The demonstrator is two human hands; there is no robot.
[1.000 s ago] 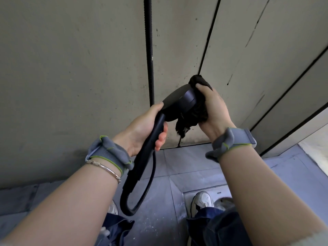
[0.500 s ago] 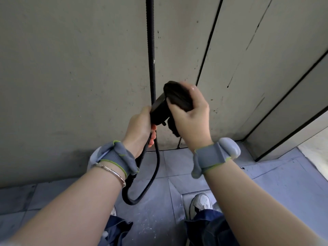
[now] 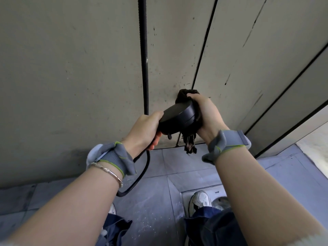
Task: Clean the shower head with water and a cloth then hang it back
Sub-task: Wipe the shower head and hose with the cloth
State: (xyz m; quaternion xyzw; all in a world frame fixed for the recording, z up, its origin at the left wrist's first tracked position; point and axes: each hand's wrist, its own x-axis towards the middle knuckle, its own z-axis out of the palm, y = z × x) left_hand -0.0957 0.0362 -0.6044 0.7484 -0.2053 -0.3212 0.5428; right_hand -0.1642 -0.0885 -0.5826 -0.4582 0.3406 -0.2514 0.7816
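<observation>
The person stands facing the tiled wall (image 3: 71,68) with the shower head (image 3: 179,118) held out in front, between both hands, above the floor (image 3: 156,201). The left hand (image 3: 143,130) has its grip closed round the handle just below the round head, and the black hose (image 3: 142,174) loops down from there. The right hand (image 3: 207,114) has its grip bunched on a dark cloth (image 3: 188,139), pressing it against the far side of the head; a ragged end of the cloth hangs below. I judge this to be the wiping step, with hanging back not yet done. The next move seems to call for turning the head so the cloth reaches the unwiped face, keeping the handle firm.
</observation>
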